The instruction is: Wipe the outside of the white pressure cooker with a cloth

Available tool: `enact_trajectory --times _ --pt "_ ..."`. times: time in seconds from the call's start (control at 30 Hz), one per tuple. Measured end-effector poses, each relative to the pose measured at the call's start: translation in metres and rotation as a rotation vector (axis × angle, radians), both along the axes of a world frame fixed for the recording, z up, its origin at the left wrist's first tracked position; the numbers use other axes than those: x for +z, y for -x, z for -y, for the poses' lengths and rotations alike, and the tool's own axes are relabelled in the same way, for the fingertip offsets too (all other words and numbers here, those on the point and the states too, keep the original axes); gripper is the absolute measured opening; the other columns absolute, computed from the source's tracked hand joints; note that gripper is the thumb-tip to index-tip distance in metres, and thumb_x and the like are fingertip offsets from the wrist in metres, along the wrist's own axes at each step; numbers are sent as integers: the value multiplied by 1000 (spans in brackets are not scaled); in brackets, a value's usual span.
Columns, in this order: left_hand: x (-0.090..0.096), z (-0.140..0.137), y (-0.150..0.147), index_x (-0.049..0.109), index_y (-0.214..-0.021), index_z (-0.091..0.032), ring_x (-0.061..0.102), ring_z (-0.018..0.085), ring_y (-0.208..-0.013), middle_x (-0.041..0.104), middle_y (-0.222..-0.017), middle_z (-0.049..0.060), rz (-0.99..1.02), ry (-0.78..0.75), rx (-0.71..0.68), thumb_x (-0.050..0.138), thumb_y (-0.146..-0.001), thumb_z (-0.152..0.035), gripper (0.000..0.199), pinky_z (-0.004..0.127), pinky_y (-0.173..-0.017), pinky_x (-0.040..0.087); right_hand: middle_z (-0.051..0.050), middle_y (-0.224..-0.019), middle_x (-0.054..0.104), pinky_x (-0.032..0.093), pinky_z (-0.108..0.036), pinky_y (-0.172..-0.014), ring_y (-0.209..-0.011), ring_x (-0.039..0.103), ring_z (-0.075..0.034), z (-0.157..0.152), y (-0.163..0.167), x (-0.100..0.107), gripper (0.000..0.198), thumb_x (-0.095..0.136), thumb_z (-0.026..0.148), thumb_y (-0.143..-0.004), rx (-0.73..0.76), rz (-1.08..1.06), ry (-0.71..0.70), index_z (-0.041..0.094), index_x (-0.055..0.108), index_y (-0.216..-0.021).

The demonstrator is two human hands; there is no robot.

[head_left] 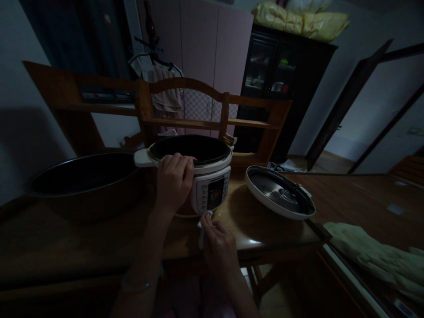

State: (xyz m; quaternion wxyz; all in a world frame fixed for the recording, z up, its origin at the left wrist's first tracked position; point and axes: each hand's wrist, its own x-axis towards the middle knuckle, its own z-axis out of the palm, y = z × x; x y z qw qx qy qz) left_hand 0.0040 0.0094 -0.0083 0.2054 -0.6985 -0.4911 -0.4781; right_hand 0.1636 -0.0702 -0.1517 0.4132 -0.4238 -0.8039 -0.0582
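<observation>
The right hand (218, 236) pinches a small white cloth (201, 238), perhaps tissue, its fingertips close to the front foot of the electric pressure cooker (208, 176). The left hand (175, 176) is clasped over the cooker's front rim. A firm but light hold there should steady the body without tipping it; short strokes with the cloth folded flat would suit the low edge. The cooker stands upright on the wooden table (238, 229), between a wide dark pot (92, 194) and its detached lid (280, 192).
</observation>
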Motion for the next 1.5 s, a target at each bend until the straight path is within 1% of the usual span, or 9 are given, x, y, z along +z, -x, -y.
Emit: enact_trajectory --times 0.43,0.6,0.73,0.87,1.03,1.23,1.33,1.4,1.5 --pt "1 1 0 65 -101 -23 53 25 -93 62 -93 6 -3 3 2 31 -102 -32 35 43 -94 36 -14 -126 70 59 -34 -78 -96 68 -24 2 3 2 59 46 -2 -82 -34 36 18 12 56 -138" --pt "1 1 -1 65 -100 -23 53 24 -93 62 -93 6 4 6 4 31 -102 -32 36 42 -95 36 -15 -125 70 59 -35 -79 -95 69 -24 3 3 3 57 45 -2 -82 -15 27 20 10 57 -137" --pt "0 0 0 66 -101 -22 53 24 -94 62 -93 6 6 8 8 31 -102 -32 36 42 -94 36 -16 -126 69 60 -38 -77 -94 69 -26 4 4 3 54 45 0 -84 -14 27 50 9 57 -136" --pt "0 0 0 66 -101 -22 53 24 -93 62 -93 6 2 2 6 32 -102 -32 35 41 -93 36 -16 -126 70 59 -37 -79 -96 68 -26 5 4 3 55 44 0 -85 -5 32 61 10 56 -137" --pt "1 1 0 65 -100 -23 53 23 -93 63 -93 5 -5 -12 3 32 -102 -32 34 42 -94 37 -16 -124 70 59 -34 -78 -93 68 -24 5 5 3 54 43 -1 -86 3 7 69 11 57 -136" --pt "0 1 0 64 -100 -22 53 23 -94 63 -94 5 -11 -1 18 31 -103 -32 34 42 -95 37 -15 -120 72 58 -35 -80 -93 67 -25 5 4 2 56 44 0 -85 -1 17 57 11 55 -138" --pt "0 1 0 64 -100 -22 54 23 -94 63 -93 5 -10 -2 17 32 -103 -32 34 41 -94 37 -14 -117 73 56 -35 -79 -92 66 -25 5 4 1 58 45 -1 -84 -7 27 77 11 53 -140" --pt "0 1 0 64 -100 -22 54 23 -93 62 -93 5 -13 -2 16 32 -103 -32 34 41 -94 37 -13 -113 74 56 -35 -78 -91 65 -25 5 6 0 57 46 -1 -84 -3 22 115 12 54 -139" --pt "1 1 0 64 -100 -22 54 23 -94 62 -93 5 -15 -2 15 32 -103 -32 34 41 -95 37 -9 -104 76 55 -34 -75 -90 64 -24 4 11 -4 50 51 1 -83 57 27 179 17 61 -130"
